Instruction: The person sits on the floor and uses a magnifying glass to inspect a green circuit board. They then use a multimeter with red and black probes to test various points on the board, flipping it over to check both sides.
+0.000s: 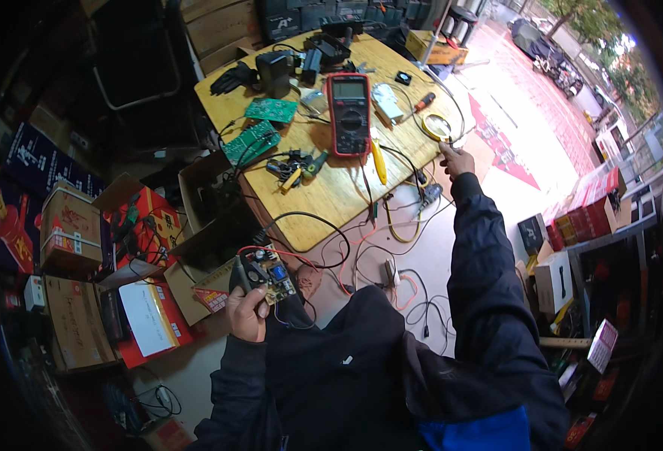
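Note:
Low over my lap, my left hand (249, 310) is closed on the edge of a circuit board (274, 276) with a blue part and dark components. Red and black wires run from that board. Stretched out to the table's right edge, my right hand (457, 161) has its fingers closed at the handle of a yellow-rimmed magnifying glass (436, 126). A red multimeter (349, 114) stands near the middle of the wooden table (309, 214), its display facing me. Beside it lies a yellow tool (379, 161), its exact kind unclear.
Green circuit boards (270, 110), a black glove (234, 78), a dark adapter (273, 73) and a screwdriver (424, 102) lie on the table. Cables (427, 312) trail over the floor. Cardboard boxes (72, 229) crowd the left; a shelf with boxes (554, 279) stands right.

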{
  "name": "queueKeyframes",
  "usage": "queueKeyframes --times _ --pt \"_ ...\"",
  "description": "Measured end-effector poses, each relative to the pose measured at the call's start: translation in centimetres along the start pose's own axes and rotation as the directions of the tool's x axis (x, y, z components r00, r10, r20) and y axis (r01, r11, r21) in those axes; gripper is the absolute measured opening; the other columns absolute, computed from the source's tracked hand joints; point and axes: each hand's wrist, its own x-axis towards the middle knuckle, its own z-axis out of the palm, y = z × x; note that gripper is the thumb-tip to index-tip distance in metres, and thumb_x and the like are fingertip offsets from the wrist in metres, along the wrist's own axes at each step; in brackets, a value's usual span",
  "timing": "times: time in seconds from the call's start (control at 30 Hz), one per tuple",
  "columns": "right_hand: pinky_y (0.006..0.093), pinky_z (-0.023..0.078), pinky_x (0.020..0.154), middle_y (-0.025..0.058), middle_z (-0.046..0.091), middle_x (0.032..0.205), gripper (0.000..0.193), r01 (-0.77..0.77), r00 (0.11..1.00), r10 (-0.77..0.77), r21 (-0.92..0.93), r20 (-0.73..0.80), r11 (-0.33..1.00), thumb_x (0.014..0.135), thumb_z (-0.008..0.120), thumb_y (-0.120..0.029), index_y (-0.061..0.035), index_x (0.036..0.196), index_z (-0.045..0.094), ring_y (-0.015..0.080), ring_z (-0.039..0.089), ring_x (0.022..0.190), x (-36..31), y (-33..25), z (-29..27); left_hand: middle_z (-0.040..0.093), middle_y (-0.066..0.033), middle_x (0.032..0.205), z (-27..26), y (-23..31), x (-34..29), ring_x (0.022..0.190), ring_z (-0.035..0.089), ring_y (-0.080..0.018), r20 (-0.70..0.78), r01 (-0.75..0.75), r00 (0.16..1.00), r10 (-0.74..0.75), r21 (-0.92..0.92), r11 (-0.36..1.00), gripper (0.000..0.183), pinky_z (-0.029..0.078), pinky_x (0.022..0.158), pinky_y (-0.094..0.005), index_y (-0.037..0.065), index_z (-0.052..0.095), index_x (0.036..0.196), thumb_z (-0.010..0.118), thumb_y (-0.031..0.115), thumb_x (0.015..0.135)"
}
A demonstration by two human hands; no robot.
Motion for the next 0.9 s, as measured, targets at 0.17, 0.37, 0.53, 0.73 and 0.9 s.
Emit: queueKeyframes --times 0.17,0.37,0.53,0.73,0.9 --pt "0.0324 0.043 0.051 0.0059 0.063 0.067 0.034 0.072 0.997 -0.063 0.258 -0.041 0.963 0.098 0.075 -0.035 -0.0010 0.092 0.074 0.0159 0.058 0.056 -1.0 -0.2 -0.8 0.064 -0.0030 0.082 0.6 0.3 -0.4 0.053 0.050 -0.0083 -0.026 0.002 1.000 -0.001 0.042 0.999 0.006 0.040 0.050 -0.0239 0.002 0.064 0.101 0.065 0.005 0.096" --pt "0.0221 0.030 0.049 -0.0036 0.049 0.070 0.027 0.052 0.970 -0.204 0.705 0.132 0.707 0.109 0.063 -0.027 -0.0009 0.119 0.064 0.0051 0.042 0.056 -18.7 -2.5 -2.3 0.062 -0.0016 0.082 0.6 0.0 -0.4 0.057 0.048 -0.0073 -0.008 -0.002 1.000 0.003 0.092 0.996 0.008 0.036 0.052 -0.0238 0.001 0.065 0.103 0.066 0.006 0.096" --pt "0.0257 0.023 0.050 -0.0074 0.044 0.068 0.033 -0.146 0.912 -0.082 0.505 0.403 0.850 0.111 0.057 -0.032 -0.0017 0.107 0.068 0.0032 0.035 0.055 -34.2 -3.1 -1.0 0.064 -0.0012 0.087 0.8 -0.3 -0.6 0.058 0.049 -0.0065 0.034 -0.039 0.999 0.035 0.111 0.993 0.010 0.037 0.053 -0.0228 0.001 0.064 0.108 0.065 0.006 0.098" --pt "0.0240 0.026 0.053 -0.0071 0.045 0.069 0.025 -0.543 0.532 -0.195 0.508 0.824 0.669 0.110 0.060 -0.023 -0.0002 0.119 0.067 0.0036 0.037 0.056 -45.7 -3.8 1.6 0.069 -0.0039 0.093 0.2 -0.4 -0.2 0.059 0.049 -0.0056 0.041 -0.044 0.998 0.040 0.087 0.995 0.013 0.038 0.052 -0.0211 -0.001 0.069 0.110 0.067 0.003 0.097" --pt "0.0226 0.031 0.060 -0.0073 0.049 0.081 0.024 -0.600 0.383 -0.254 0.449 0.888 0.663 0.111 0.060 -0.019 0.0008 0.122 0.067 0.0029 0.039 0.066 -45.9 -4.8 2.4 0.075 -0.0084 0.105 -1.1 -0.4 -0.3 0.078 0.067 -0.0112 0.118 0.018 0.993 -0.018 0.005 1.000 0.017 0.054 0.070 -0.0241 -0.003 0.069 0.117 0.062 0.004 0.103"
